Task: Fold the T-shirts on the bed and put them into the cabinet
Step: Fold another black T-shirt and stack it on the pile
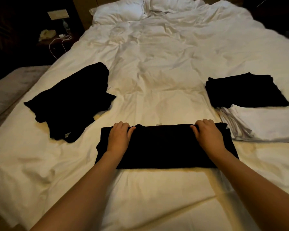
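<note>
A black T-shirt lies folded into a wide band on the white bed, right in front of me. My left hand grips its far edge near the left end, fingers curled over the fold. My right hand grips the same far edge near the right end. A loose heap of unfolded black T-shirts lies to the left. To the right sits a folded black stack, and nearer me a folded white stack.
Pillows lie at the head of the bed. A dark nightstand at the far left carries a white cable and small items. A padded bench stands along the left side. No cabinet is in view.
</note>
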Demonstrator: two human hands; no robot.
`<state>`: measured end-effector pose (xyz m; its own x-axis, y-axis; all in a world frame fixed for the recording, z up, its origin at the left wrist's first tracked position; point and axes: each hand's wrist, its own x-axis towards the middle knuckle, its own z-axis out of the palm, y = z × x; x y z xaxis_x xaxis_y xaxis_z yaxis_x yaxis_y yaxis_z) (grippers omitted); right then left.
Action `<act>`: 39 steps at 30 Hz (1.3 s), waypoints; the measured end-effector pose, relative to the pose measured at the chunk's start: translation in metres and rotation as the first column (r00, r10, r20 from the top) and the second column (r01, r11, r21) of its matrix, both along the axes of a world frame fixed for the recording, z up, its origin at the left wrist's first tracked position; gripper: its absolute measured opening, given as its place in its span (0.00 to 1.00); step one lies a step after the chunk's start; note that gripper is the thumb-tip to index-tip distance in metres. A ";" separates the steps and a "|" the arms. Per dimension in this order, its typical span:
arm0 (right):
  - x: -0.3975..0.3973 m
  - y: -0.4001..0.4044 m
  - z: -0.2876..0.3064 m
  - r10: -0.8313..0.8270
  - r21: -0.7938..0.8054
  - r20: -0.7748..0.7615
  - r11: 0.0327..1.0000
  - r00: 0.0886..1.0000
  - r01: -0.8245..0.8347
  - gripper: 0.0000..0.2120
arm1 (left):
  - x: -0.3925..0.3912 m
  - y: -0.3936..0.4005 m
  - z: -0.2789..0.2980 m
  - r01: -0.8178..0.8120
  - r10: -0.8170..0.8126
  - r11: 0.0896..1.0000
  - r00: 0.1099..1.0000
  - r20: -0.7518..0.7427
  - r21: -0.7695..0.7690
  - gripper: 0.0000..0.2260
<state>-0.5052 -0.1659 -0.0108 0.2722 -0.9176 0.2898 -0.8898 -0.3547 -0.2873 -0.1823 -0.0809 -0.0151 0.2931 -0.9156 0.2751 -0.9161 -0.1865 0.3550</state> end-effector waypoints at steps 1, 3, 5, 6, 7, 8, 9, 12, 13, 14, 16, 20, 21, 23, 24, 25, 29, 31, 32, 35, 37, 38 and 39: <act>0.000 -0.003 -0.007 -0.011 0.021 -0.005 1.000 1.000 0.011 0.13 | 0.001 -0.003 -0.004 -0.001 0.001 1.000 1.000 -0.010 0.010 0.13; -0.001 -0.007 -0.020 -0.035 0.045 0.001 0.998 0.999 0.034 0.12 | 0.003 -0.006 -0.013 -0.004 0.005 1.000 0.999 -0.034 0.014 0.14; 0.000 -0.009 -0.030 -0.046 0.046 0.005 0.998 0.999 0.046 0.11 | 0.005 -0.008 -0.021 -0.015 0.016 1.000 0.998 -0.065 0.015 0.14; 0.000 -0.009 -0.032 -0.047 0.047 0.001 0.998 0.999 0.047 0.12 | 0.004 -0.008 -0.022 -0.016 0.018 1.000 0.997 -0.070 0.020 0.14; 0.001 -0.008 -0.032 -0.046 0.049 0.002 0.998 0.999 0.046 0.12 | 0.003 -0.009 -0.022 -0.014 0.016 0.999 0.998 -0.058 0.030 0.13; 0.002 -0.008 -0.031 -0.046 0.052 0.015 0.998 0.999 0.045 0.12 | 0.002 -0.011 -0.021 -0.012 0.013 0.999 0.999 -0.029 0.037 0.12; 0.003 -0.007 -0.027 -0.050 0.047 0.041 0.998 0.998 0.048 0.13 | 0.000 -0.013 -0.017 -0.014 0.014 0.999 1.000 0.007 0.035 0.11; 0.017 0.009 -0.013 -0.029 -0.072 0.145 0.997 0.989 0.040 0.17 | -0.027 -0.013 -0.002 0.042 -0.036 0.996 0.997 0.073 -0.075 0.09; 0.029 0.019 -0.008 0.014 -0.112 0.158 0.994 0.987 0.004 0.19 | -0.043 -0.011 0.002 0.102 -0.091 0.987 0.992 0.090 -0.127 0.11; 0.044 0.030 -0.004 0.074 -0.127 0.149 0.990 0.986 -0.056 0.22 | -0.059 -0.007 0.005 0.171 -0.155 0.973 0.982 0.109 -0.152 0.14; 0.072 0.050 -0.003 0.195 -0.041 0.085 0.981 0.977 -0.192 0.27 | -0.091 0.002 0.004 0.270 -0.265 0.962 0.959 0.096 -0.037 0.24; 0.075 0.060 -0.019 0.234 0.215 -0.115 0.955 0.965 -0.206 0.37 | -0.091 0.016 -0.008 0.165 -0.223 0.937 0.961 0.164 0.309 0.36; 0.067 0.059 -0.024 0.216 0.220 -0.161 0.959 0.963 -0.178 0.39 | -0.082 0.019 -0.012 0.122 -0.192 0.938 0.962 0.193 0.325 0.37; 0.053 0.057 -0.029 0.157 0.188 -0.224 0.975 0.962 -0.116 0.41 | -0.061 0.026 -0.016 0.025 -0.103 0.941 0.971 0.216 0.338 0.39; 0.046 0.057 -0.029 0.130 0.180 -0.237 0.980 0.963 -0.088 0.41 | -0.051 0.030 -0.017 -0.024 -0.052 0.940 0.976 0.210 0.340 0.40; 0.039 0.056 -0.029 0.109 0.184 -0.244 0.981 0.964 -0.064 0.42 | -0.042 0.034 -0.018 -0.066 -0.002 0.939 0.981 0.196 0.338 0.40; 0.003 0.049 -0.026 0.050 0.196 -0.245 0.981 0.968 -0.001 0.43 | -0.019 0.047 -0.017 -0.146 0.098 0.925 0.984 0.150 0.351 0.42; -0.011 0.047 -0.024 0.020 0.185 -0.266 0.982 0.964 0.031 0.44 | -0.019 0.046 -0.017 -0.150 0.106 0.919 0.985 0.138 0.366 0.42; -0.016 0.047 -0.024 0.012 0.188 -0.275 0.981 0.961 0.041 0.44 | -0.019 0.046 -0.017 -0.148 0.106 0.916 0.986 0.129 0.374 0.42; -0.022 0.048 -0.025 0.024 0.193 -0.264 0.981 0.964 0.028 0.44 | -0.022 0.045 -0.015 -0.145 0.105 0.909 0.987 0.123 0.390 0.41; -0.022 0.050 -0.025 0.027 0.163 -0.218 0.987 0.976 0.009 0.40 | -0.025 0.046 -0.013 -0.180 0.117 0.896 0.977 0.177 0.405 0.41; -0.024 0.052 -0.026 0.011 0.123 -0.165 0.992 0.986 0.010 0.37 | -0.027 0.047 -0.012 -0.209 0.122 0.888 0.966 0.230 0.410 0.41; -0.025 0.054 -0.026 -0.021 0.062 -0.095 0.998 0.995 0.027 0.34 | -0.031 0.047 -0.011 -0.233 0.121 0.885 0.951 0.285 0.402 0.40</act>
<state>-0.5298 -0.1120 -0.0370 0.2732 -0.9398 0.2052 -0.9219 -0.3168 -0.2231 -0.2133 -0.0340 -0.0264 0.4366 -0.8985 -0.0454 -0.8997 -0.4358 -0.0268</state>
